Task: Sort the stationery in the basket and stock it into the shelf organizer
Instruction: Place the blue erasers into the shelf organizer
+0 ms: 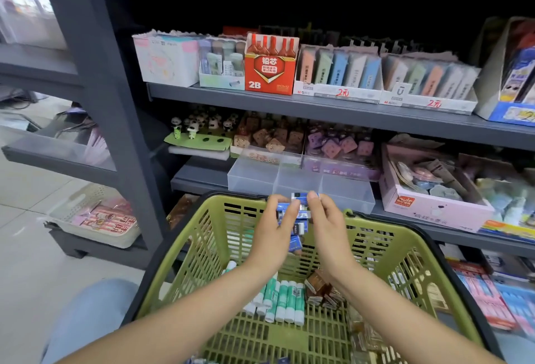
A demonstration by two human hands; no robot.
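Blue erasers (298,216), seemingly a stacked column, pressed between left hand (272,233) and right hand (328,233), fingers pinching each side, above green basket's (179,262) far rim, just before clear organizer (301,187).

Single head-worn view, forward and down (wide-angle), close over the basket (185,236), shelves (289,103) just beyond.

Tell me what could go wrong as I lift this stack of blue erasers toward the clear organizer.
The blue erasers are a loose row squeezed only between the left hand and right hand; middle ones may drop back into the green basket. The clear organizer sits at the shelf edge and could be nudged off.
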